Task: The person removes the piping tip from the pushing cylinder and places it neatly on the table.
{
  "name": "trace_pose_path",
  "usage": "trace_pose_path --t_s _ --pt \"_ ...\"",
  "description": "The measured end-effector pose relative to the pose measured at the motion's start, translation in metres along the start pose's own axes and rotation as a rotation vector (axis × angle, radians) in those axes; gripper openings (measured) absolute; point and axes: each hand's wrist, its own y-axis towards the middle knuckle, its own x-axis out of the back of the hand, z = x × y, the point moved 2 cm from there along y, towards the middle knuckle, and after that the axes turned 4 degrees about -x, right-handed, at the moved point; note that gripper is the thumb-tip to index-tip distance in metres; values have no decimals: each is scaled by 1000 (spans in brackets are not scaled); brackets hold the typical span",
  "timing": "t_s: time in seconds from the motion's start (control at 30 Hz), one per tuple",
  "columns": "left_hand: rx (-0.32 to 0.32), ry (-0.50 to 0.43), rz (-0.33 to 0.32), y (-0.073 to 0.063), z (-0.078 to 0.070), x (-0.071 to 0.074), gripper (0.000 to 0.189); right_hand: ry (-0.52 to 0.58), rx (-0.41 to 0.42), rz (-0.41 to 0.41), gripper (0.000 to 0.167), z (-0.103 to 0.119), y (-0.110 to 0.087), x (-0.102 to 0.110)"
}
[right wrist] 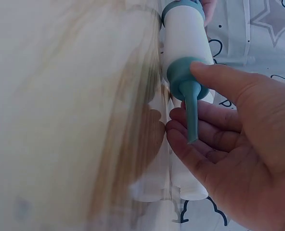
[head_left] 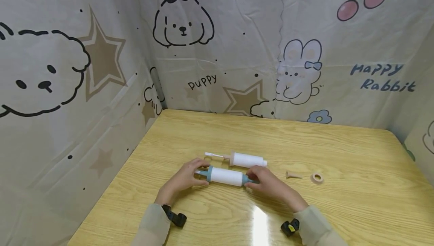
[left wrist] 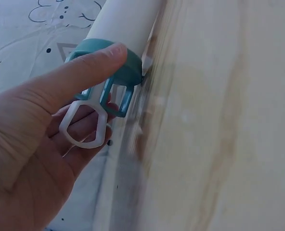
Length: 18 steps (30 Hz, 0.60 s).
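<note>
A syringe with a white barrel (head_left: 226,176), teal end caps and a slim teal nozzle (right wrist: 192,113) lies across the table, held at both ends. My left hand (head_left: 186,176) grips its teal collar (left wrist: 128,67), thumb on top and fingers on the far side. A white ring handle (left wrist: 65,126) sticks out toward that palm. At the other end my right hand (head_left: 268,182) holds the teal nozzle cap (right wrist: 181,77), thumb on it and fingers curled under the nozzle. Right behind lies a second white syringe (head_left: 248,160) with a beige collar and a white plunger (head_left: 214,155).
To the right on the wooden table (head_left: 352,208) lie a small beige nozzle (head_left: 293,175) and a beige ring (head_left: 317,178). A printed curtain (head_left: 217,61) hangs behind the table and along its left side.
</note>
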Motion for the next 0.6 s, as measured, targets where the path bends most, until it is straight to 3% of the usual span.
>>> trace_pose_path --t_s 0.23,0.6 --pt "-18 -66 5 1 1 -2 57 -12 7 -2 21 0 -1 1" --pt "-7 -191 -31 0 -6 0 55 14 31 -105 24 4 -13 9"
